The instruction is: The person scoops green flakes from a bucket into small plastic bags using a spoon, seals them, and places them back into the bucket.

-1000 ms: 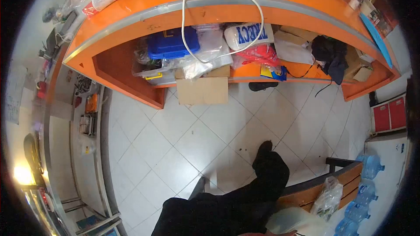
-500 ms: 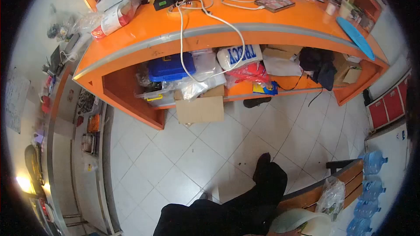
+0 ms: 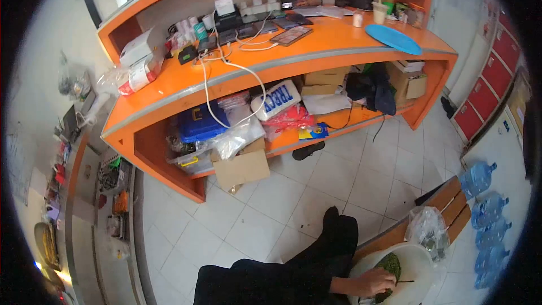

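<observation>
My right hand (image 3: pixel 373 282) reaches from a black sleeve into a large whitish tub (image 3: pixel 424 275) at the bottom right, its fingers curled over a dark green, rough-textured item (image 3: pixel 389 264). What exactly this item is cannot be made out. A thin dark stick-like thing (image 3: pixel 405 281) lies just right of the fingers, inside the tub. My left hand is out of view. Black clothing (image 3: pixel 265 285) covers my lap and legs. Beside the tub, a clear plastic bag (image 3: pixel 428 229) rests on a slatted wooden bench (image 3: pixel 451 195).
Ahead stands an orange counter (image 3: pixel 339 36) with phones, white cables and a blue oval tray (image 3: pixel 393 39). Its lower shelf holds a blue case (image 3: pixel 202 124), bags and cardboard. Several blue water bottles (image 3: pixel 490 212) line the right, near red lockers (image 3: pixel 483 97).
My right hand has come into view, in the tub on the green item. The view has tilted up and turned right, showing more of the counter's upper part and of the tub.
</observation>
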Motion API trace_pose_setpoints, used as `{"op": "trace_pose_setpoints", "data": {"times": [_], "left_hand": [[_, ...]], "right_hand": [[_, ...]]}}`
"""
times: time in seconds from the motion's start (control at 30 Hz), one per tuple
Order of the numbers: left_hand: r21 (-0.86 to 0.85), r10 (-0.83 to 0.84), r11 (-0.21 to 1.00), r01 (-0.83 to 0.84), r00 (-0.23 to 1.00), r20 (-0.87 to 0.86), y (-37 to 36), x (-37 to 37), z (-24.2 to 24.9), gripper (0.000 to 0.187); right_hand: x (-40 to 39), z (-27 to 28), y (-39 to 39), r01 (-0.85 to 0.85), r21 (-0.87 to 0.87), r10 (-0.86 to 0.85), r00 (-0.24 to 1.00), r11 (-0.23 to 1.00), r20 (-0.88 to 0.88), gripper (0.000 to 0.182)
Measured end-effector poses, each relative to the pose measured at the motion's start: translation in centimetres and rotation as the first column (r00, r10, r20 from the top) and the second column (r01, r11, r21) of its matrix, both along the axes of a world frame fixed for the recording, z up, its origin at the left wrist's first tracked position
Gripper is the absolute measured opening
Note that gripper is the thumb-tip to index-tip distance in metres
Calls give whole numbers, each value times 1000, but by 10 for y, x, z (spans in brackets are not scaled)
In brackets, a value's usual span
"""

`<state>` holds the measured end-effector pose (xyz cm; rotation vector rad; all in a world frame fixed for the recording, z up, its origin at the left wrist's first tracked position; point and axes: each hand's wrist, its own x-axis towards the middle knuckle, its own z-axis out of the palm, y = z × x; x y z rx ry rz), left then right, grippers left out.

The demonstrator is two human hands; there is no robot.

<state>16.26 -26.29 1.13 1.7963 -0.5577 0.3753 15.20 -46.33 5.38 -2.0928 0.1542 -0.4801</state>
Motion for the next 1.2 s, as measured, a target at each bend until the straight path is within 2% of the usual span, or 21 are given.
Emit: {"op": "trace_pose_setpoints", "data": {"times": [0.03,0.1,0.23,0.27,0.3,0.33,0.4,0.43,0.47,0.5,0.53,0.6,0.63,0.7,0.73,0.8,0.83,0.93,1.03,1.13,1.2], "left_hand": [[43,-55,997,58,997,-49,3,1,-3,15],[78,-142,985,153,982,-128,8,2,5,22],[147,-25,988,38,996,-87,1,4,6,25],[87,-99,989,118,975,-197,5,6,18,23],[-12,-157,987,160,945,-286,5,10,19,19],[-172,-327,945,279,825,-460,13,19,32,17],[-640,-553,763,89,603,-575,18,33,36,20],[-491,-465,860,140,612,-640,24,42,72,18],[-450,-394,889,82,639,-661,15,54,56,18],[-400,-358,908,122,723,-591,11,66,55,18],[-167,-199,979,118,739,-643,5,76,54,20],[145,-214,924,353,794,-570,-9,92,44,19],[345,-267,783,517,781,-565,-21,97,39,22],[676,-351,333,657,752,-559,-37,99,28,28],[754,-279,290,590,806,-523,-48,94,20,29],[887,-142,178,426,903,-405,-78,82,11,32],[874,-73,166,457,890,-451,-89,86,12,35],[891,77,237,386,907,-414,-102,105,-7,41],[898,31,61,436,898,-438,-94,106,-20,50],[791,58,-136,597,802,-595,-84,97,-24,52],[744,84,-136,655,756,-650,-75,93,-37,51]], "right_hand": [[1,-3,-4,32,68,-30,999,997,-25,46],[-1,0,0,38,134,-45,998,990,48,46],[2,-14,-8,-5,159,-36,965,987,258,45],[-5,-29,-23,109,234,-113,994,966,4,39],[3,-24,-13,37,240,-86,976,970,198,45],[6,-52,-39,63,72,-75,980,995,186,61],[3,-61,-34,35,495,-119,983,868,140,64],[0,-59,-35,81,486,-153,982,870,110,67],[-2,-58,-37,127,477,-187,979,870,80,70],[2,-62,-35,180,496,-266,958,849,108,73],[-2,-58,-36,100,581,-204,972,808,116,74],[-3,-25,-23,-7,763,-135,983,646,124,75],[-6,-28,-27,-4,755,-125,986,656,114,76],[-8,-25,-26,-19,775,-111,987,632,115,77],[-7,-24,-26,-10,767,-126,985,642,118,75],[-8,-19,-23,-97,780,-108,972,618,207,57],[-8,-20,-24,-103,780,-110,970,618,216,56],[-9,-27,-23,-105,771,-109,969,628,221,54],[-10,-26,-24,-86,773,-101,977,629,190,52],[-10,-28,-24,-103,741,-84,974,663,210,52],[-8,-25,-22,-120,715,-79,968,689,239,51]]}}
